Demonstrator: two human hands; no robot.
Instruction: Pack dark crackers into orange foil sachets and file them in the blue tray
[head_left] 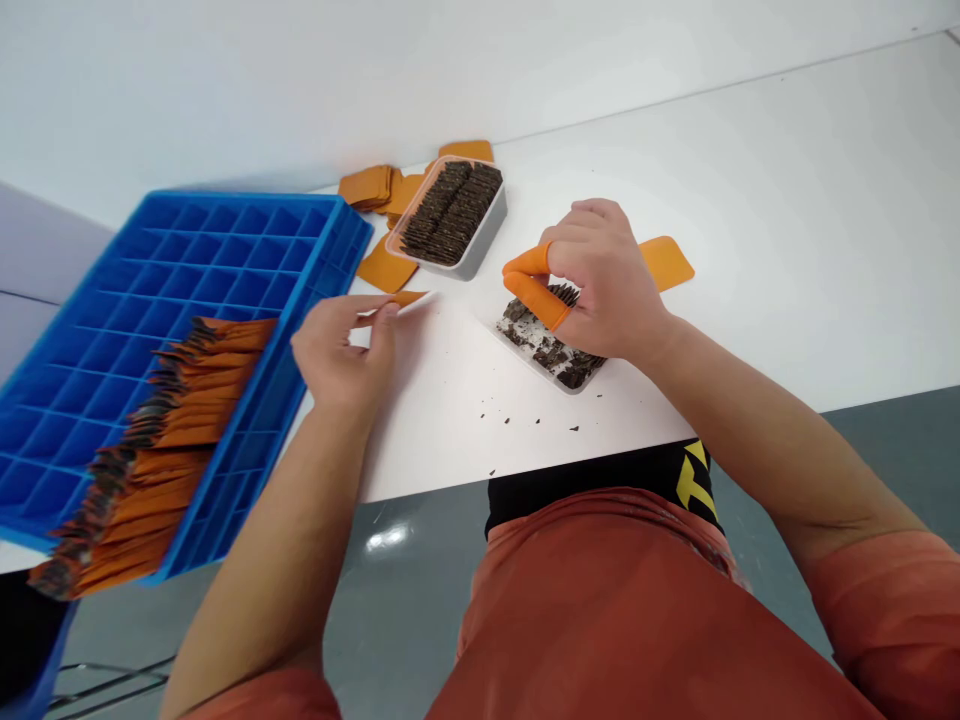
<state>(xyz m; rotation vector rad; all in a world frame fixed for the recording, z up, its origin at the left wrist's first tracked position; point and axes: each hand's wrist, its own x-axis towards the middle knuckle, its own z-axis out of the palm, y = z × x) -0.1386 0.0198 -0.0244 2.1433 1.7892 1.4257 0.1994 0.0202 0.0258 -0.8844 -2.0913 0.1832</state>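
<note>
Pinching a thin orange sleeve (401,299) between thumb and fingertips, the left hand (341,350) holds it flat and nearly level just above the white table (750,250), its pointed end aimed toward the right hand. That sleeve is small, tan-orange and paper-like, seen edge-on, so its face cannot be made out.

Just to its right, apart from it, the right hand (600,285) is curled downward over a shallow clear tray (551,352) of dark brown chips. Orange rubber finger cots (534,285) cover its thumb and forefinger, which are drawn close together at the tray's contents; whether they grip a chip cannot be told. One more orange sleeve (666,261) lies flat on the table behind that hand.

Dark crumbs (525,415) are scattered on the table near the front edge, between the two forearms.

Farther back stands a rectangular tub (454,218) packed with upright dark brown pieces, with loose orange sleeves (375,187) heaped beside and behind it.

At the left a blue gridded crate (187,270) rests tilted on the table edge, and a long overlapping row of filled orange sleeves (157,440), dark tips showing, lies across its compartments, near the left forearm.
</note>
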